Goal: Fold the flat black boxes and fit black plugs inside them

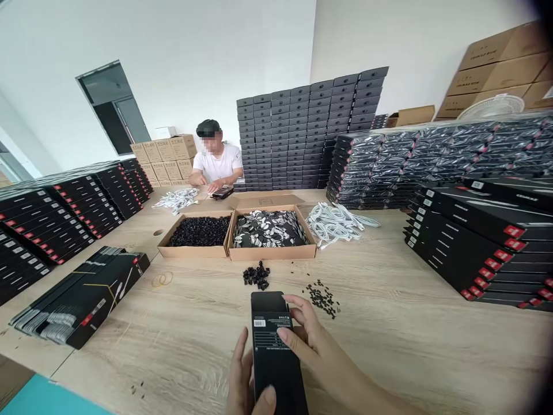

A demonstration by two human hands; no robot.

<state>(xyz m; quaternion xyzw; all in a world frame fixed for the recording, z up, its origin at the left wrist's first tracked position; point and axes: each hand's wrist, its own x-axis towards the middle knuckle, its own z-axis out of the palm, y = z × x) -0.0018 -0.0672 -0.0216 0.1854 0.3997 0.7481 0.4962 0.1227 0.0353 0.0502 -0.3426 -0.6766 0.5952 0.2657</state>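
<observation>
A long black printed box (276, 366) points away from me at the front of the table, its far end flap standing open. My left hand (247, 377) grips its near left side, with the thumb over the top face. Around the far right edge wraps my right hand (309, 340), thumb on the printed face and fingers at the side by the flap. Just beyond the flap lies a small pile of black plastic pieces (256, 275). Tiny black bits (323, 298) are scattered to the right of the box. What is inside the box is hidden.
Behind stand a carton of black pieces (162, 245) and a carton of black-and-white tags (270, 253). White cables (339, 223) lie right of them. Flattened black boxes (82, 294) are at left, stacked boxes (470, 242) at right. A co-worker (218, 158) sits across the table.
</observation>
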